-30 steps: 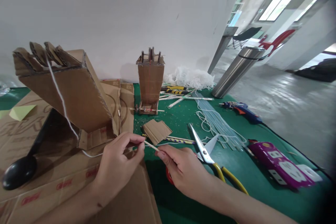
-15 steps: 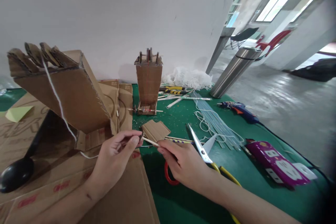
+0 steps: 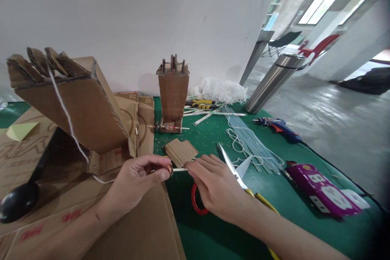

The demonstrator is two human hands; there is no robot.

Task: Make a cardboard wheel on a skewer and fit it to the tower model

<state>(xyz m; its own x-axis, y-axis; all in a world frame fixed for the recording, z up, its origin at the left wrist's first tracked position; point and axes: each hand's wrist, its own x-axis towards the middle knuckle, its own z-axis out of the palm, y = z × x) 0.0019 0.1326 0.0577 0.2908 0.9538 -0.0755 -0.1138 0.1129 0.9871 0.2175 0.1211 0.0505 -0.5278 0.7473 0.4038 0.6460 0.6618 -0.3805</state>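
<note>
Between thumb and fingers, my left hand (image 3: 138,180) pinches a small brown cardboard piece (image 3: 170,168), mostly hidden by the fingertips. My right hand (image 3: 213,183) grips a thin pale wooden stick (image 3: 180,169), whose left end meets the cardboard piece; whether it passes through I cannot tell. Just behind the hands lies a flat cardboard scrap (image 3: 180,151) on the green table. Open scissors (image 3: 239,176) with yellow handles rest right beside my right hand. A red ring-shaped handle (image 3: 198,203) shows partly under that hand.
A large cardboard box structure (image 3: 70,105) with a white string stands at left, near a black spoon (image 3: 20,202). Behind stands a smaller cardboard model (image 3: 173,93). Glue sticks (image 3: 252,140), a glue gun (image 3: 282,128), a purple power strip (image 3: 323,189) and a steel flask (image 3: 274,83) occupy the right.
My left hand has moved slightly right with the cardboard piece, closer to my right hand. The stick has turned from slanted to nearly level, and less of it shows.
</note>
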